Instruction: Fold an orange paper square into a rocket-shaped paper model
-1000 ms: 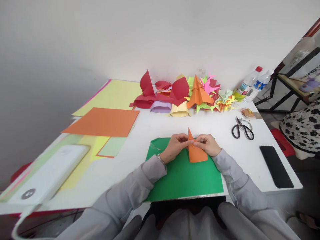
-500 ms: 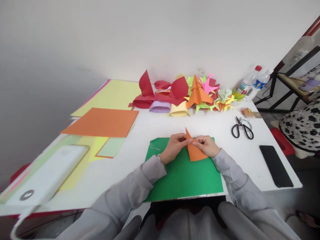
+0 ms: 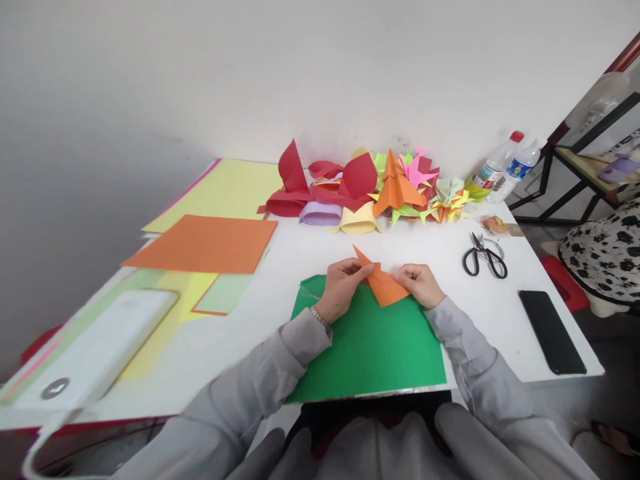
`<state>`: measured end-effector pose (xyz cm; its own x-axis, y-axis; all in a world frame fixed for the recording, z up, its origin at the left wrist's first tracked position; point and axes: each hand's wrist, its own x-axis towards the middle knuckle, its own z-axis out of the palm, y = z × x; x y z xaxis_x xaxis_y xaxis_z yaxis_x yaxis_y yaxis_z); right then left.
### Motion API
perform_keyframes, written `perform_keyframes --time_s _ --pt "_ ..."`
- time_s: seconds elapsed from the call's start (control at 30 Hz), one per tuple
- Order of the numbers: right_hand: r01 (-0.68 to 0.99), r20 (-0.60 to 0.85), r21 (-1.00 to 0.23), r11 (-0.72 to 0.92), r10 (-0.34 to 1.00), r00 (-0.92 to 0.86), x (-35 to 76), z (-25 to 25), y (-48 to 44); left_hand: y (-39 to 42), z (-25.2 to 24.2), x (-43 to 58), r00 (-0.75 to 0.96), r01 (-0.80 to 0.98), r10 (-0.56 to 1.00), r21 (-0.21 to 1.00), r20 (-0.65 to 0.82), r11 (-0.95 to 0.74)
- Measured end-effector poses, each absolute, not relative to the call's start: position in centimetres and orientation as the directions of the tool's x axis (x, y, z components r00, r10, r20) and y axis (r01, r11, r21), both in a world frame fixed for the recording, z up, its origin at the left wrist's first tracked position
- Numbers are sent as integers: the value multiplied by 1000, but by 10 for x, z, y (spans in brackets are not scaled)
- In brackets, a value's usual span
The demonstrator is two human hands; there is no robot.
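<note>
Folding looks partly done: the orange folded paper [image 3: 383,283] has already been creased into a flat, narrow, kite-like wedge with one sharp tip. It looks plainer than the spiky finished pieces in the pile of folded shapes [image 3: 395,187] by the wall, so I judge that several creases remain. How many layers it has cannot be told from here.

The wedge is held just above the far edge of the green sheet [image 3: 370,353], which lies flat on the white worktop [image 3: 440,247] in front of the person. The left hand [image 3: 343,287] has a narrow grip, thumb and fingers pinching the wedge close behind its tip. The right hand [image 3: 423,283] pinches the broad end in the same way, so both grips hold the paper.

The tip points away from the person and to the left, towards the far side of the worktop. The long axis runs on a diagonal from the broad end at the right hand to the point beyond the left fingers, and the piece is tilted rather than square to the green sheet.

Scissors [image 3: 484,257] and a black phone [image 3: 551,332] lie to the right, well apart from the hands. A large orange sheet [image 3: 205,243] lies to the left.
</note>
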<state>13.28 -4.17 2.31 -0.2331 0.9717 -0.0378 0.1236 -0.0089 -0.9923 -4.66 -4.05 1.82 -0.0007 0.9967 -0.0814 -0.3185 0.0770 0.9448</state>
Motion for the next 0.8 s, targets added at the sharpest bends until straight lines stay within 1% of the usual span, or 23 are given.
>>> perform_keyframes --time_s 0.2,0.3,0.4,0.47,0.53,0.6,0.7,0.8 --pt "66 -69 -996 -65 995 -65 136 21 -37 -37 18 -48 -75 -376 991 924 -110 74" --pt "66 -90 -994 -88 995 -39 137 20 -35 -35 17 -49 -76 -385 991 920 -112 75" --pt "72 -82 -994 -80 996 -22 138 20 -35 -35 18 -50 -24 -406 991 907 -129 109" --pt "74 -75 -995 -74 997 -10 138 20 -35 -36 19 -50 49 -418 990 897 -135 143" --pt "77 -70 -995 -70 998 -2 138 20 -35 -38 19 -49 122 -406 983 897 -138 176" --pt "83 -63 -995 -62 998 -4 138 20 -35 -40 18 -47 153 -380 978 905 -141 190" --pt "89 -50 -995 -47 998 -26 138 23 -36 -40 16 -47 93 -370 986 915 -136 161" --pt "85 -58 -995 -50 994 -90 137 25 -38 -37 14 -47 14 -394 990 909 -140 134"
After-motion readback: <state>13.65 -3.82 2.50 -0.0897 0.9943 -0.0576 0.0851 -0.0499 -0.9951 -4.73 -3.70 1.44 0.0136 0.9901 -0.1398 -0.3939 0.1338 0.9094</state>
